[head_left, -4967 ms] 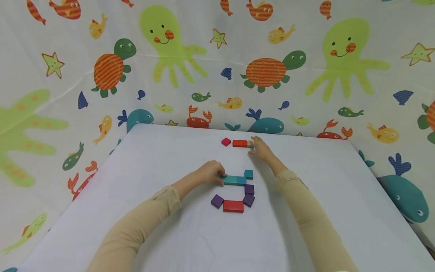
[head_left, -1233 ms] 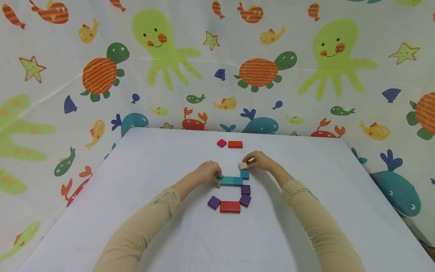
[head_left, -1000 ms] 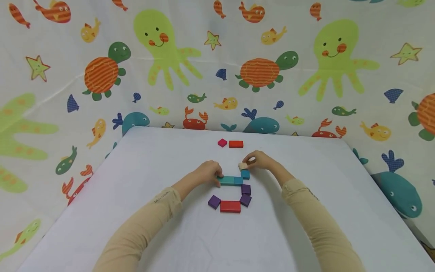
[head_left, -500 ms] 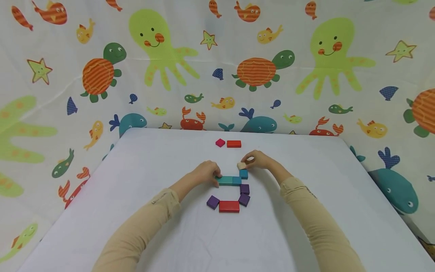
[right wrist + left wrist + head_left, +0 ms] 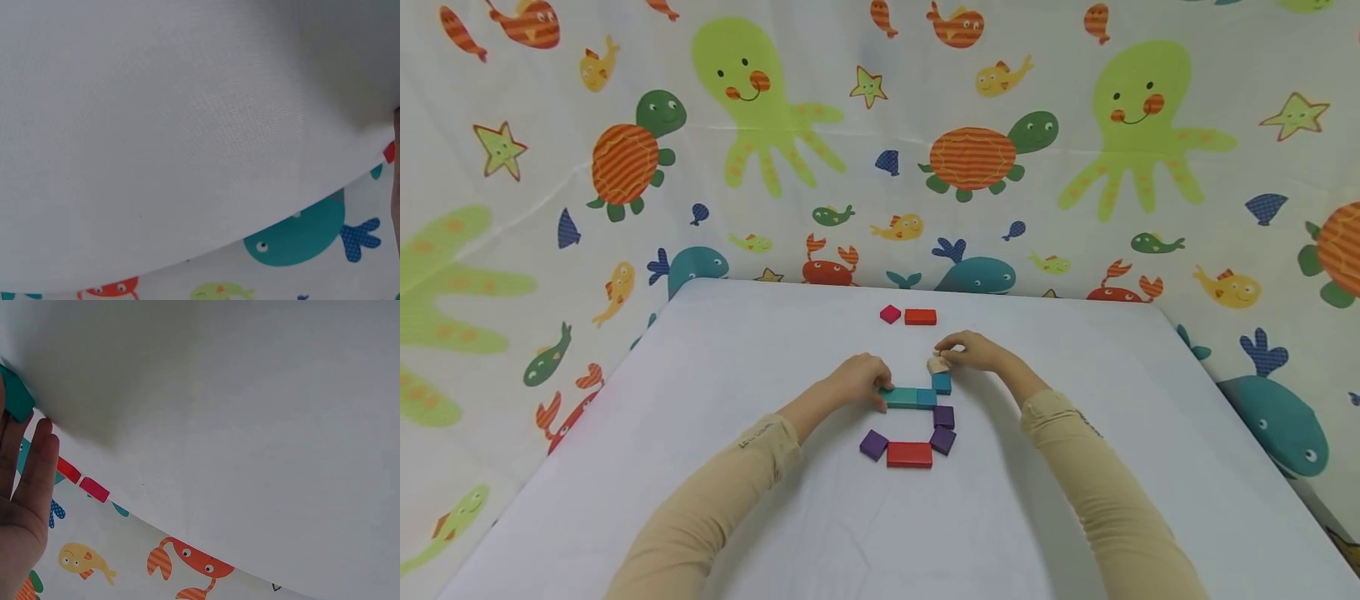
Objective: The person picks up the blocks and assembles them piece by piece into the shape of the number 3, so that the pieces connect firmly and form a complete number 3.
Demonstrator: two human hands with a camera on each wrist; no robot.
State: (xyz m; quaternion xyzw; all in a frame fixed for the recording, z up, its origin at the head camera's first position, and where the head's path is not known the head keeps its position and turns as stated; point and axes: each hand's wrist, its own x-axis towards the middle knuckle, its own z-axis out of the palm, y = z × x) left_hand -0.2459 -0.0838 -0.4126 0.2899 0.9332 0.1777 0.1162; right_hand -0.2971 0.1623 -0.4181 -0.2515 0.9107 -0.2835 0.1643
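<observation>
In the head view my left hand (image 5: 857, 379) pinches the left end of a teal rectangular block (image 5: 900, 398); the left wrist view shows the teal block (image 5: 19, 397) between fingers and thumb. A small blue block (image 5: 927, 398) adjoins its right end, and another blue block (image 5: 942, 384) sits behind that one's corner. My right hand (image 5: 976, 352) holds a small pale wooden block (image 5: 937, 365), tilted, by its far side, right behind the second blue block. Only an edge of the right hand (image 5: 397, 181) shows in the right wrist view.
Nearer me lie two purple blocks (image 5: 943, 417) in line, a red rectangular block (image 5: 910, 455) and a third purple block (image 5: 873, 445) at its left. Far back are a pink block (image 5: 891, 314) and an orange-red block (image 5: 921, 317) on the white table (image 5: 760, 533), before a sea-animal curtain.
The right hand has brought the wooden block from beside the far orange-red block toward me, behind the blue block. Lately it has turned slightly. The left hand stays on the teal block.
</observation>
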